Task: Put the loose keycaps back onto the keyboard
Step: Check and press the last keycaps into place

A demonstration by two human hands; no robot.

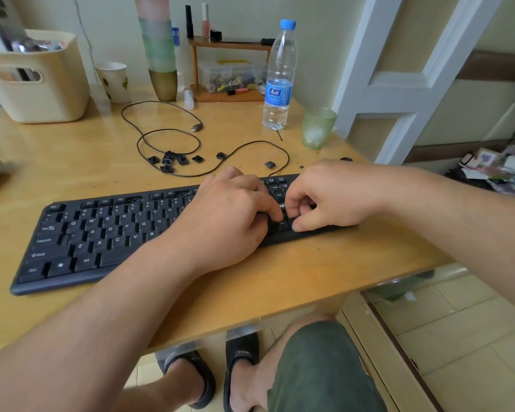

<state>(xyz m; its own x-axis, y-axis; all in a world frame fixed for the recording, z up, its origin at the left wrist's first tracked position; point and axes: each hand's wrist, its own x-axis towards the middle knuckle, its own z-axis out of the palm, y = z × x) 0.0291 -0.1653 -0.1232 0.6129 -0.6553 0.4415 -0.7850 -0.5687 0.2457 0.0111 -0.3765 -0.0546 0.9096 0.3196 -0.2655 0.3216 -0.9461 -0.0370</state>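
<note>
While both hands (229, 215) (327, 197) press the keyboard (101, 233), seven loose keycaps (180, 159) lie beyond.

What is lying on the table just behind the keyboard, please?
Loose keycaps lie scattered among loops of black cable. The hands cover the keyboard's right half, hiding anything directly behind them.

A desk in someone's home, maybe a bedroom.

The wooden desk (72, 173) holds a cream basket (39, 84), a paper cup (115, 81), a water bottle (280, 78), 1 green cup (318, 127) and a little shelf (229, 46) with makeup. The person wears shorts and slippers (241, 361) on a tiled floor.
</note>
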